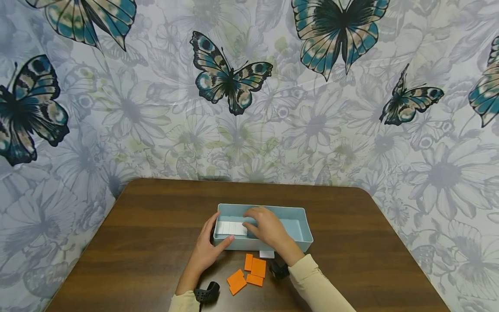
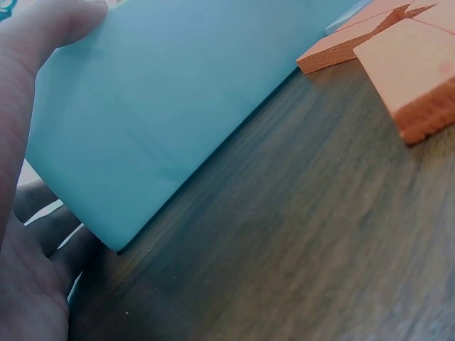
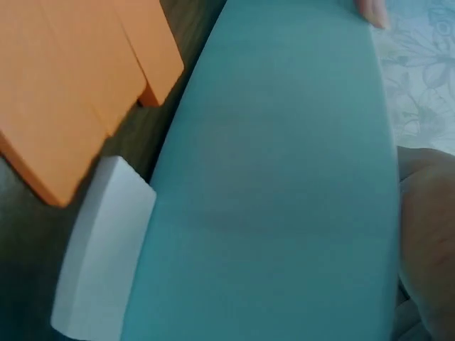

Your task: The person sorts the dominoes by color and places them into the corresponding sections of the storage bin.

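A light-blue rectangular box [image 1: 269,245] sits on the table. My left hand [image 1: 208,249] holds its left end, thumb at the front rim and fingers along the left side. In the left wrist view the thumb [image 2: 75,18] lies at the top of the box wall. White tiles [image 1: 230,228] stand side by side in the left part of the box. My right hand [image 1: 269,227] reaches over the front rim into the box, fingers bent beside the tiles, with a gap between thumb and forefinger. Nothing shows between them; in the right wrist view the wall hides the fingertips.
Several orange tiles [image 1: 258,267] lie in a loose group in front of the box. One white tile [image 3: 106,249] lies against the box's front wall. The brown table [image 1: 156,242] backs onto a butterfly-print cloth [image 1: 175,130].
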The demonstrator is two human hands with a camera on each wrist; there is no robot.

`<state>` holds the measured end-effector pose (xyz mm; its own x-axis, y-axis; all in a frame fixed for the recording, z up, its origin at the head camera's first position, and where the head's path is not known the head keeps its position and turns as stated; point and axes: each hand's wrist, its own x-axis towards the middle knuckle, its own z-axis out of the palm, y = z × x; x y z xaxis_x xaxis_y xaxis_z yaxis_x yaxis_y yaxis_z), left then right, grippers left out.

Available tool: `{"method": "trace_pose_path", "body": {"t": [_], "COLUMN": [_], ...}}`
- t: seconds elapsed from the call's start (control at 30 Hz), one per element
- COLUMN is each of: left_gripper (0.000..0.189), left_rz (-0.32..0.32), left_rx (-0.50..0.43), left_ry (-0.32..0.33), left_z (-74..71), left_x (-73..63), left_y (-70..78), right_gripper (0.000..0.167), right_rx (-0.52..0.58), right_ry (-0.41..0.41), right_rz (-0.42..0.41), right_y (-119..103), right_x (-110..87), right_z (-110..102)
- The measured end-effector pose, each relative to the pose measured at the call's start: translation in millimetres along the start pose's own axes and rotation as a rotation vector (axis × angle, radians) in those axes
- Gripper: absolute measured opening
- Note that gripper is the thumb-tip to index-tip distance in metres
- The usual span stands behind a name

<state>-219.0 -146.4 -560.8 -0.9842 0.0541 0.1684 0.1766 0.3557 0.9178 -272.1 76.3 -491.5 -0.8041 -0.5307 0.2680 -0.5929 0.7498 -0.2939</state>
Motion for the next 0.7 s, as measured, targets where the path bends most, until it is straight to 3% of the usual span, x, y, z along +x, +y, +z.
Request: {"method": "trace_pose_path", "body": {"t": [0.7], "left_gripper": [0.090], "left_rz": [-0.017], "left_rx": [0.010], "left_ry": [0.010], "left_z": [1.8], "left_x": [-0.1], "left_y": [-0.9], "right_gripper": [0.022], "right_rx": [0.090], "right_ry": [0.208], "right_rz": [0.002], "right_y": [-13], "right_x": [-53.1], "right_z": [-20]}}
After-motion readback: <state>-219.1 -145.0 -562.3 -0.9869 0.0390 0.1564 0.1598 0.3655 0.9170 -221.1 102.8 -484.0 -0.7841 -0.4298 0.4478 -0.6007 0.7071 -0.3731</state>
